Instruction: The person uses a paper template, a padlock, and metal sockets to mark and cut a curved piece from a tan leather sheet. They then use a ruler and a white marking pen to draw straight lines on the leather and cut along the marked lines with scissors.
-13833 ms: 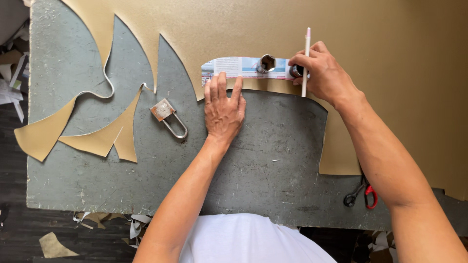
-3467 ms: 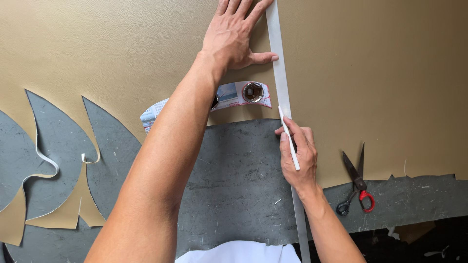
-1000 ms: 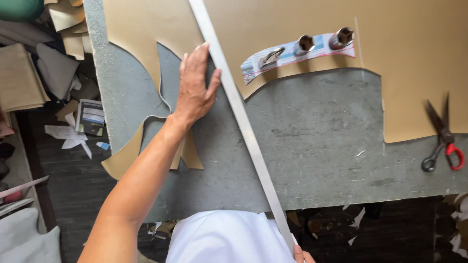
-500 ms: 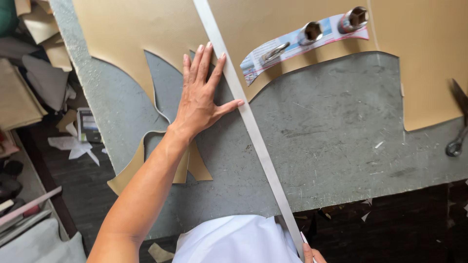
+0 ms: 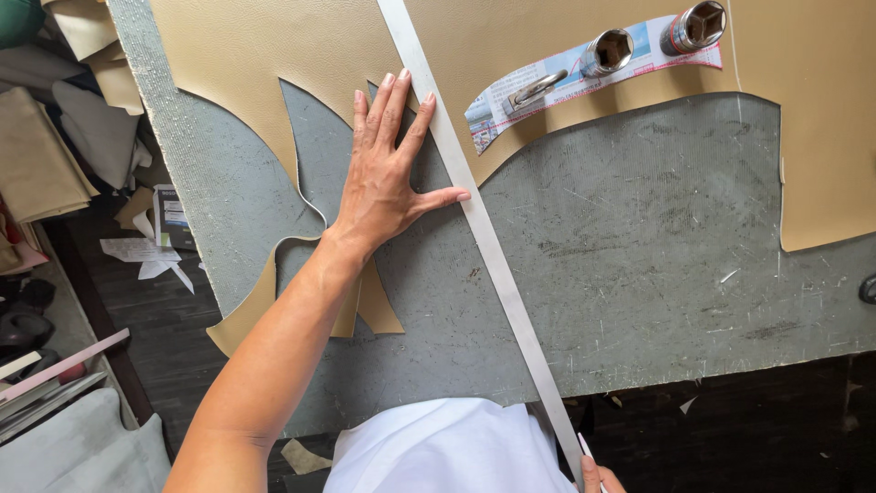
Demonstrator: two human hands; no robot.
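One left hand (image 5: 388, 183), fingers (image 5: 394, 100) splayed flat beside a long steel ruler (image 5: 474, 228) on scuffed grey board (image 5: 639, 256); right-hand grip unclear.

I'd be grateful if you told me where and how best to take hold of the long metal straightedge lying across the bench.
Probably at its near end, from the bench's front edge. The straightedge lies flat across the grey bench, so its middle offers no edge to get under. Its near end overhangs the edge, where the right hand already meets it. The left hand lies flat on the bench, fingertips at the strip's left edge.
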